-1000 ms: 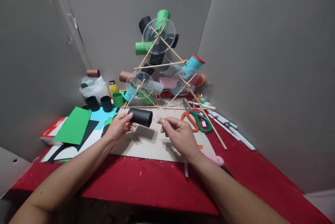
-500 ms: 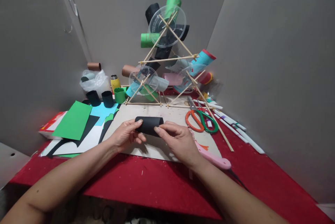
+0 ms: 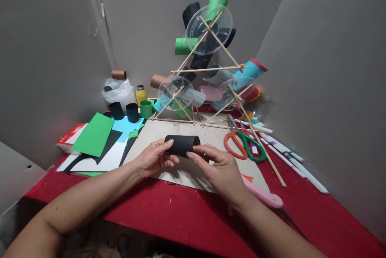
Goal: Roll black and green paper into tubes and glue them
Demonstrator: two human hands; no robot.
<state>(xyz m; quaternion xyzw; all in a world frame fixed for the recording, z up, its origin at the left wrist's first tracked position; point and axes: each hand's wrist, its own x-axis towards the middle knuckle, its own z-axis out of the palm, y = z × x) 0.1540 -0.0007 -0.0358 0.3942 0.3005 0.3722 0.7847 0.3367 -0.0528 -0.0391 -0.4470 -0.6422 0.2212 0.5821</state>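
Both hands hold a black paper tube [image 3: 182, 144] lying sideways just above a beige cardboard sheet [image 3: 208, 137]. My left hand [image 3: 155, 157] grips its left end with thumb on top and fingers curled below. My right hand [image 3: 221, 171] pinches the tube's right end from the front. Behind them rises a frame of wooden sticks [image 3: 211, 65] carrying clear plastic lids and green, black, blue and pink paper tubes.
Orange-and-green scissors [image 3: 244, 143] lie right of the cardboard, with white pens [image 3: 286, 155] beyond. A pink tool [image 3: 265, 195] pokes out by my right wrist. Green, black and blue paper sheets [image 3: 95, 135] lie left, with small tubes [image 3: 132, 112], a yellow bottle [image 3: 140, 93] and a plastic bag [image 3: 119, 92]. Grey walls enclose the red table.
My right hand, apart from the tube a second ago, has come in and taken its right end. The tube now lies level between both hands; the view shifted left.
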